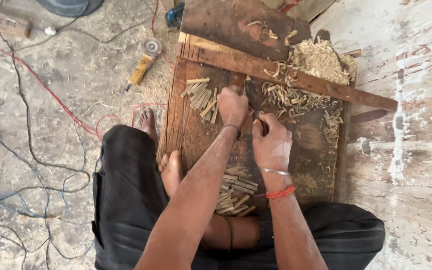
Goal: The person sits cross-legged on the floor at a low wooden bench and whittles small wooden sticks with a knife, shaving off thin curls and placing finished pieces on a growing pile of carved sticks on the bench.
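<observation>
Here the person sits on the floor at a low wooden board (pixel 321 165), both hands working at its middle. The left hand (pixel 232 106) is closed, pressing down on something dark I cannot make out. The right hand (pixel 272 142) is closed too, gripping a dark tool handle (pixel 264 126) just beside the left. A heap of short wooden sticks (pixel 202 96) lies just left of the left hand; a second heap of sticks (pixel 235 195) lies near the person's lap. Curled shavings (pixel 316 65) pile at the far right. An angle grinder (pixel 143 62) lies on the floor at the far left.
</observation>
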